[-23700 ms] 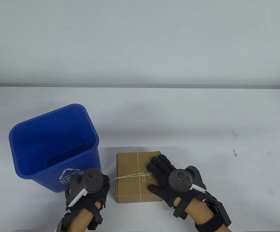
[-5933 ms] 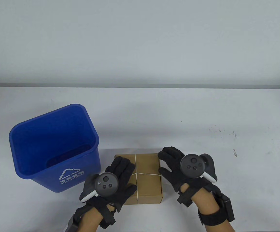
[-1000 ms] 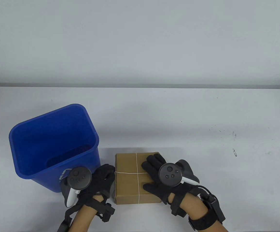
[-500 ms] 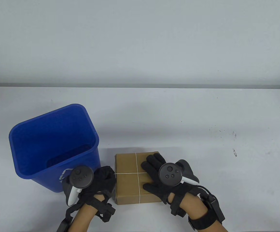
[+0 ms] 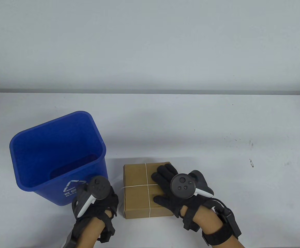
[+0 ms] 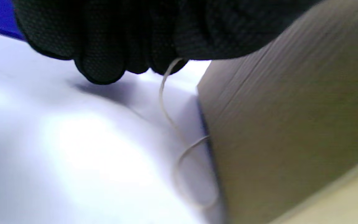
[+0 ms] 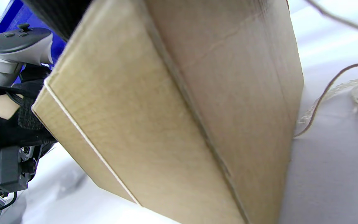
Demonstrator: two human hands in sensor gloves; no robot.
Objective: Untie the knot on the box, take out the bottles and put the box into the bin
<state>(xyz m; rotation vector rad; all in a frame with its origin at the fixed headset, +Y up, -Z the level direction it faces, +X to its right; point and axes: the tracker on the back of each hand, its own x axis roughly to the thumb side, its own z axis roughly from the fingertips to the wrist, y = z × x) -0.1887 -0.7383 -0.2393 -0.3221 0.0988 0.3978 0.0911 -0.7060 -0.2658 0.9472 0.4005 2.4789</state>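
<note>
Fingers (image 6: 101,67) of the left hand (image 5: 98,204) pinch the string (image 6: 166,102) off the box's (image 5: 137,201) left edge, best drawn steadily leftward while the right hand (image 5: 174,192) presses flat, fingers straight, on the lid.

Both hands wear black knit gloves with a fine mesh weave. The left hand (image 5: 98,204) carries a dark grey round tracker (image 5: 98,188) with small buttons and a thumbstick on its face and a white handle trailing down from it. The right hand (image 5: 170,191) bears a matching tracker (image 5: 183,186), its white handle pointing sideways. Black webbing straps cross the back of each hand. A wide black band (image 5: 221,236) wraps the right wrist, with a black box (image 5: 231,219) and a thin black cable beside it.
</note>
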